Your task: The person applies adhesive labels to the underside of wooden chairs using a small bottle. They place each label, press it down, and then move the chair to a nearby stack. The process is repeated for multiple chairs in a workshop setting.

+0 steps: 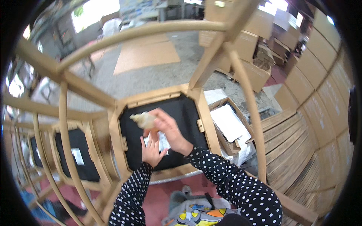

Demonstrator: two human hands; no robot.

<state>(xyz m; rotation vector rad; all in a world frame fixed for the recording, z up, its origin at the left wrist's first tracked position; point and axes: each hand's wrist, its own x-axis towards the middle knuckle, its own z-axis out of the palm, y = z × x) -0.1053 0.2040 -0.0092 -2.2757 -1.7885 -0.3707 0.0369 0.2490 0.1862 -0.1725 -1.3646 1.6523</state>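
Observation:
An upturned wooden chair (160, 96) stands in front of me, the black cloth (184, 116) of its seat underside facing up. My right hand (169, 130) is closed around a small translucent squeeze bottle (142, 120), held above the cloth with its pointed nozzle to the left. Below it, my left hand (152, 152) lies flat with fingers spread, touching a white paper label (163, 144) at the middle of the cloth. The fingers and bottle partly cover the label.
More upturned chairs (77, 154) with labelled black undersides line up at left. An open carton of white sheets (230, 122) sits right of the chair. Wooden slats (288, 147) and stacked cardboard boxes (324, 98) fill the right side. Flat cardboard (147, 56) lies on the floor ahead.

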